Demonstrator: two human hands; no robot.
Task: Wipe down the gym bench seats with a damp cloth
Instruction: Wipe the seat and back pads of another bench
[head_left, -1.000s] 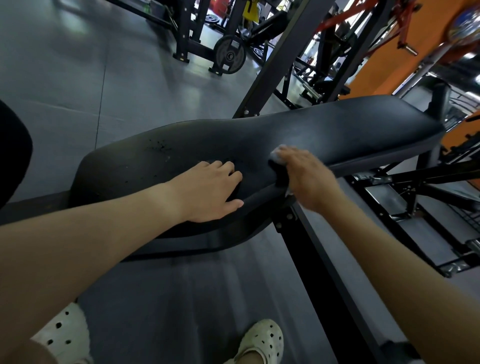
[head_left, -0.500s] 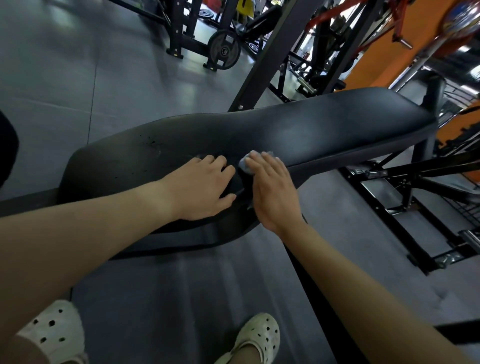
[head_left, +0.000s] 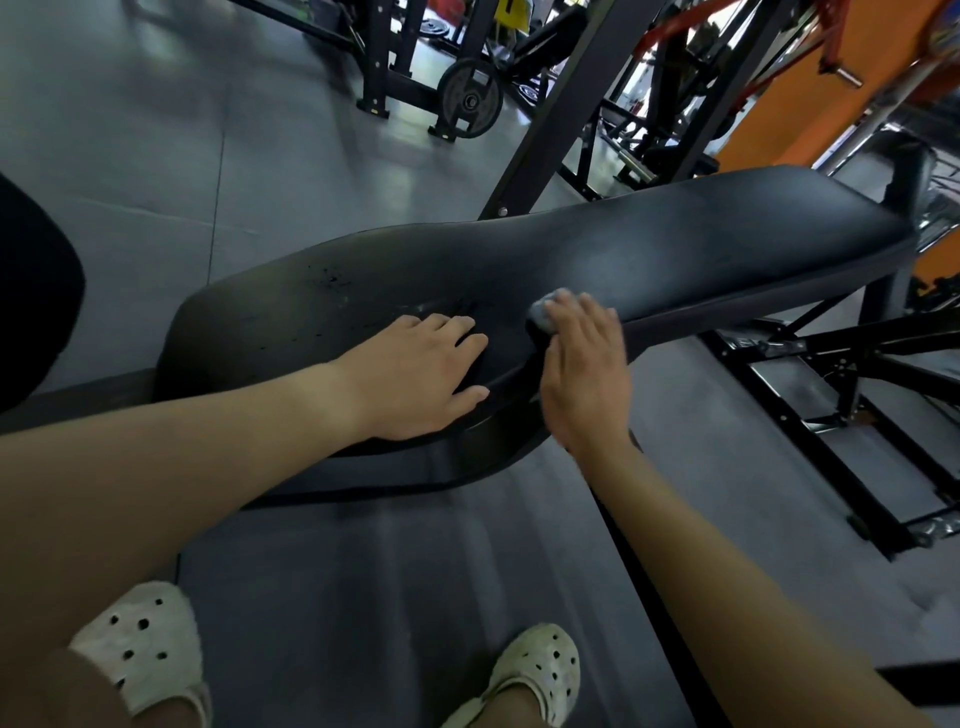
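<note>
Pressing down from the head view, the right hand (head_left: 584, 374) lays its fingers nearly straight over a bunched grey cloth (head_left: 543, 312), which sits on the near edge of the black bench pad (head_left: 701, 249) where it narrows (most of the cloth is hidden under the fingers). The left hand (head_left: 421, 379) rests flat just beside it on the wider part of the pad, fingers straight and close together, thumb along the near edge, holding nothing. Dark specks (head_left: 330, 280) mark the pad beyond the left hand. Two white perforated clogs (head_left: 140, 644) stand on the grey floor (head_left: 130, 130) below, and a weight plate (head_left: 470, 98) hangs on a rack behind the bench.
</note>
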